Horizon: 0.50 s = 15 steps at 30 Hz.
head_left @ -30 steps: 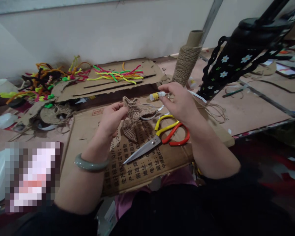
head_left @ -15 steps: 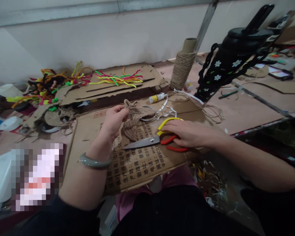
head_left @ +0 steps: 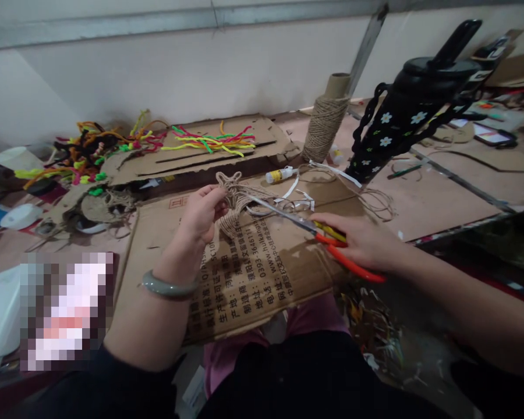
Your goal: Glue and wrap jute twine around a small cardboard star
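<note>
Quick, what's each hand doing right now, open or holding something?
Left hand: closed, pinching the twine piece with the fingertips.
Right hand: closed, holding the scissors by their handles.

Left grip (head_left: 202, 213) pinches while right grip (head_left: 363, 240) curls.

The right hand (head_left: 364, 240) partly hides the yellow scissor handle (head_left: 333, 230).

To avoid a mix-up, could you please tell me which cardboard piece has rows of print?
The front cardboard, below the scissors: it bears rows of dark characters, while bright stems lie on the rear piece.
</note>
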Tool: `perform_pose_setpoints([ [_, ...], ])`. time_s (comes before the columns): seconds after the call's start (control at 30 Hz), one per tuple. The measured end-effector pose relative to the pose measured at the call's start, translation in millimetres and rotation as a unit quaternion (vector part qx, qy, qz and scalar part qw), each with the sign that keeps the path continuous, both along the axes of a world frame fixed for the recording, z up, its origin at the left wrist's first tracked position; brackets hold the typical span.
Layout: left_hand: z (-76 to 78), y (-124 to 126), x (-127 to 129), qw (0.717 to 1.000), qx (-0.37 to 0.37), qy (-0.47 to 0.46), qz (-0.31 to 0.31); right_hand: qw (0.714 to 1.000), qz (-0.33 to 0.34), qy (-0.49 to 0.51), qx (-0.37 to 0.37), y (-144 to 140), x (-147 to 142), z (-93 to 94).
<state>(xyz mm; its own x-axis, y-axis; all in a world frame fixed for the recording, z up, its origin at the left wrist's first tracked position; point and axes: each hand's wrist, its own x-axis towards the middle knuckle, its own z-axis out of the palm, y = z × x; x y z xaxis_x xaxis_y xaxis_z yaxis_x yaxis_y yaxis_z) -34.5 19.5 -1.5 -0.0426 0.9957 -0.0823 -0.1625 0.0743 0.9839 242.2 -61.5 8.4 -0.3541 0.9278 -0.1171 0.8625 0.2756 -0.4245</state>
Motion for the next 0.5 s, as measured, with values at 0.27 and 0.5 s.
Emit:
perform_pose_setpoints([
  [0.27,5.5,-1.0,-0.3,0.998,0.022,-0.038,0.048,0.997,-0.048,-0.059,-0.01,2.3,-14.0,10.5],
  [0.5,8.0,-2.8,1.3,0.996,0.036,-0.07,0.049,0.995,-0.079,-0.057,-0.022,13.2,-13.7,12.4],
])
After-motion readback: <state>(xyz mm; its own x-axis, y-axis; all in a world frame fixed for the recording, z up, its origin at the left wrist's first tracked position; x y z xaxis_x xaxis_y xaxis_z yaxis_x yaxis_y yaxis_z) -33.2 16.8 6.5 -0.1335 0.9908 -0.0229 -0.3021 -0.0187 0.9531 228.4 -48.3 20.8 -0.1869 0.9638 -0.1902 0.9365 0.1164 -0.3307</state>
